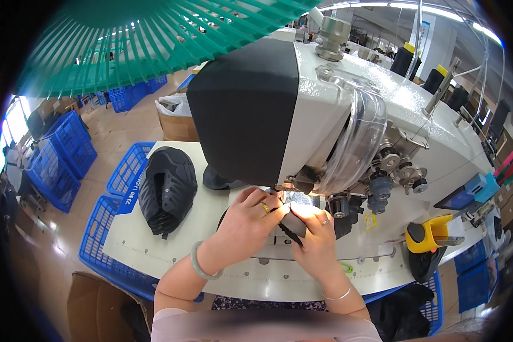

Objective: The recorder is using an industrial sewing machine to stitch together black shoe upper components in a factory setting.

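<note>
Under the lit needle area of a white sewing machine [313, 102] with a black front cover, a dark shoe upper [292, 224] lies between my hands. My left hand [249, 219] presses on it from the left with closed fingers. From the right, my right hand [314, 236] pinches its near edge, thumb and fingers together. My fingers and the machine head hide most of this piece. On the table to the left rests a finished-looking black shoe upper [166, 191]. Another dark upper [219, 179] shows partly behind my left hand.
A green fan guard [154, 51] hangs close at the upper left. Blue crates [100, 228] stand beside the pale table [256, 279]. Right of the machine sit thread tension knobs [389, 161] and a yellow holder [430, 233]. An open cardboard box [97, 305] stands at the lower left.
</note>
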Motion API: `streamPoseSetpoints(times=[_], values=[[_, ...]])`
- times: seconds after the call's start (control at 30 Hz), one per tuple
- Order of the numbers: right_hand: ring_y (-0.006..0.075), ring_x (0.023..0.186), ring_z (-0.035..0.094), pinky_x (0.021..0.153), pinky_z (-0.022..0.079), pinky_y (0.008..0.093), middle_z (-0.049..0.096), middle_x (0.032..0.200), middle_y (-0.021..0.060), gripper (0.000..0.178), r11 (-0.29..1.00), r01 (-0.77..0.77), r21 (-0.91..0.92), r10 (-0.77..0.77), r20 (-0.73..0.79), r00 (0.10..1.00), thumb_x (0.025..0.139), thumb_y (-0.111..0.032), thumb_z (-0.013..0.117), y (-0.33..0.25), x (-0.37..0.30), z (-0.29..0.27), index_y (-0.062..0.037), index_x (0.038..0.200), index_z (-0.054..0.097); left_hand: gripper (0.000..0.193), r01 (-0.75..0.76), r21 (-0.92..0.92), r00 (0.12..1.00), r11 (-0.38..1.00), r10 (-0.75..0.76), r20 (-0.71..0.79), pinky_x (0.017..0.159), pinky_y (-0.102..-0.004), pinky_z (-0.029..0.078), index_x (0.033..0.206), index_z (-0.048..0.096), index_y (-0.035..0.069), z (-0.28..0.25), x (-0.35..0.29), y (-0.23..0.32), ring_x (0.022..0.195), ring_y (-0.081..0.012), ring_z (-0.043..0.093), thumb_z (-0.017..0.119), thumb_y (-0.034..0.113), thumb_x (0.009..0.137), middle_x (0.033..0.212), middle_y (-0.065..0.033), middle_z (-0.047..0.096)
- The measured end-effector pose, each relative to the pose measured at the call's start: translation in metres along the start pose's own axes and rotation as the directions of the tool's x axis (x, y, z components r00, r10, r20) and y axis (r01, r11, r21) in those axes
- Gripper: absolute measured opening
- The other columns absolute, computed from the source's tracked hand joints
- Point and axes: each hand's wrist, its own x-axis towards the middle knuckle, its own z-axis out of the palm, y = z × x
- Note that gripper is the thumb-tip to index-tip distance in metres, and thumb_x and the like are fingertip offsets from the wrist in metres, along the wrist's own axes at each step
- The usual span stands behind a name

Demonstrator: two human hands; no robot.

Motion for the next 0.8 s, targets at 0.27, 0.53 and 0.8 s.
streamPoseSetpoints(times=[0.27, 0.53, 0.8], values=[[0.0260, 0.093, 0.056, 0.084, 0.040, 0.0397, 0.063, 0.105, 0.0074, 0.034, 0.999, -0.033, -0.039, 0.033, 0.020, 0.999, 0.067, -0.003, 0.073, -0.004, 0.001, 0.003, -0.0045, 0.101, 0.067, 0.027, 0.028, -0.022, 0.996, 0.999, -0.030, -0.079, 0.081, -0.0393, 0.051, 0.094, 0.066, 0.004, 0.005, -0.006, 0.000, 0.082, -0.0269, 0.060, 0.071, 0.003, 0.067, 0.091, -0.0058, 0.064], [0.0211, 0.077, 0.055, 0.075, 0.038, 0.0350, 0.064, 0.087, -0.0002, 0.023, 0.996, -0.076, 0.050, 0.076, 0.007, 0.997, 0.070, -0.011, 0.076, -0.001, 0.009, 0.001, -0.0079, 0.093, 0.073, 0.014, 0.182, -0.151, 0.939, 0.972, -0.217, -0.268, 0.065, -0.0326, 0.049, 0.083, 0.066, 0.008, 0.025, -0.001, 0.005, 0.072, -0.0207, 0.058, 0.072, 0.008, 0.070, 0.085, -0.0013, 0.062], [0.0258, 0.094, 0.057, 0.085, 0.043, 0.0395, 0.062, 0.106, 0.0054, 0.031, 0.999, -0.050, -0.006, 0.051, 0.081, 0.995, 0.067, -0.008, 0.075, -0.001, -0.003, -0.008, -0.0108, 0.098, 0.072, 0.025, 0.011, -0.039, 0.991, 0.999, -0.016, -0.134, 0.088, -0.0410, 0.048, 0.090, 0.069, 0.009, 0.010, -0.011, -0.006, 0.092, -0.0207, 0.058, 0.074, 0.010, 0.066, 0.088, 0.0004, 0.061]])
